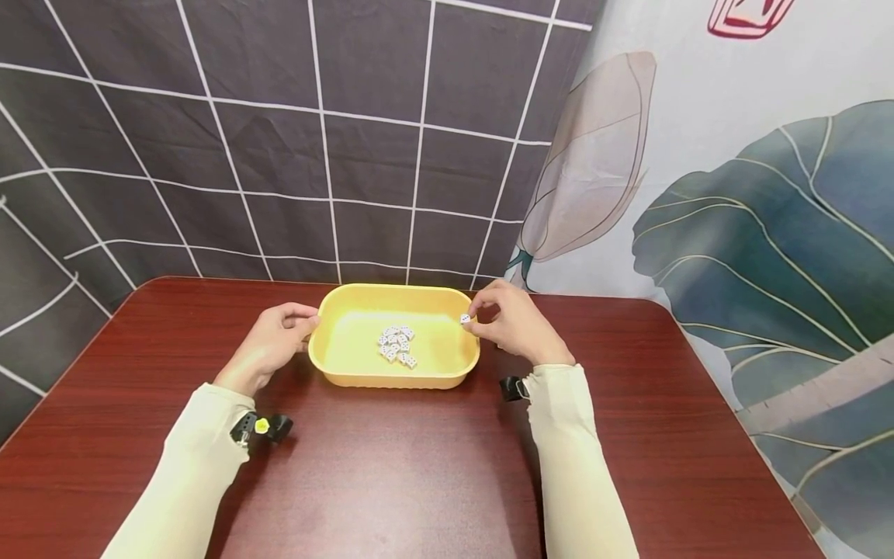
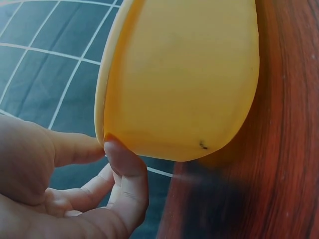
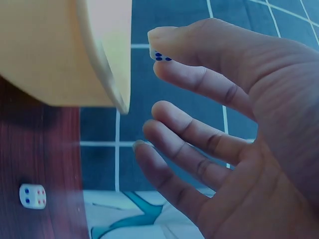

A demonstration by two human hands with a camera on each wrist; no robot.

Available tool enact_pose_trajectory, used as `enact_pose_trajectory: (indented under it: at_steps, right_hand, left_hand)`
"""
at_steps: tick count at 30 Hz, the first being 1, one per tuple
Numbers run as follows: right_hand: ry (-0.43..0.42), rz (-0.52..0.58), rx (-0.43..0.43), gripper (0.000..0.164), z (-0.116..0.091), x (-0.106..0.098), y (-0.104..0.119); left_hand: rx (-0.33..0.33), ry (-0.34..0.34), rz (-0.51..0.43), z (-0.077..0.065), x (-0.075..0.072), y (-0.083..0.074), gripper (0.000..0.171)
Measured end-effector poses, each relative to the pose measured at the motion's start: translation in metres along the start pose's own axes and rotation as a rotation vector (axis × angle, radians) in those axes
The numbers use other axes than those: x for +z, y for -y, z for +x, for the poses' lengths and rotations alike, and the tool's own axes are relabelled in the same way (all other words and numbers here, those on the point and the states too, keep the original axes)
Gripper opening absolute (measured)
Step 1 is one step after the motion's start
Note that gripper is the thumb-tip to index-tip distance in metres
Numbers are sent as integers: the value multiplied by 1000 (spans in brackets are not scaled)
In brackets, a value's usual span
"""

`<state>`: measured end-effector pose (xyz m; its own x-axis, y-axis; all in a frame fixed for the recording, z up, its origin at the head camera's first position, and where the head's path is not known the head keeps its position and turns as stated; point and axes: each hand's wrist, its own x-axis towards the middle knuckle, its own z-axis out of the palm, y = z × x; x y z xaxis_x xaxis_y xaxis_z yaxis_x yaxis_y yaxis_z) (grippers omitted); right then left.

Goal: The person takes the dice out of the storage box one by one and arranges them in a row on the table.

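A yellow plastic basin (image 1: 391,380) stands on the table, with several white dice (image 1: 394,345) clustered on its floor. At the basin's left end my left hand (image 1: 275,338) pinches the rim between thumb and finger, seen close in the left wrist view. My right hand (image 1: 510,318) is at the right end, pinching one white die (image 1: 465,318) with blue pips (image 3: 159,56) between thumb and index finger. Its other fingers are spread apart. In the right wrist view another die (image 3: 32,196), with blue and red pips, lies on the table outside the basin.
The reddish-brown wooden table (image 1: 391,466) reaches back to a dark cloth (image 1: 265,155) with white grid lines. A light cloth with large leaf prints (image 1: 789,233) hangs on the right.
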<state>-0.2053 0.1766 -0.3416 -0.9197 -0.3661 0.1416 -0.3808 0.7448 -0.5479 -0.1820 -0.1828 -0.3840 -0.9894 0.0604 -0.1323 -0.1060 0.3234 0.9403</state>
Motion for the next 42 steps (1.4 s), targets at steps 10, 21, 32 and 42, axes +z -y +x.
enact_pose_trajectory:
  at_steps: [10,21,32,42]
  right_hand:
    - [-13,-8,49,11,-8,-16,-18]
    - [-17,-47,122,11,-16,-23,-40]
    - [1,-48,189,8,-21,-21,-63]
    - [56,-54,219,7,-23,-16,-80]
  left_hand:
    - [10,6,5,0,0,0,40]
    - [8,8,3,0,-1,1,40]
    - [12,7,12,1,0,0,40]
    - [10,8,14,0,0,0,40]
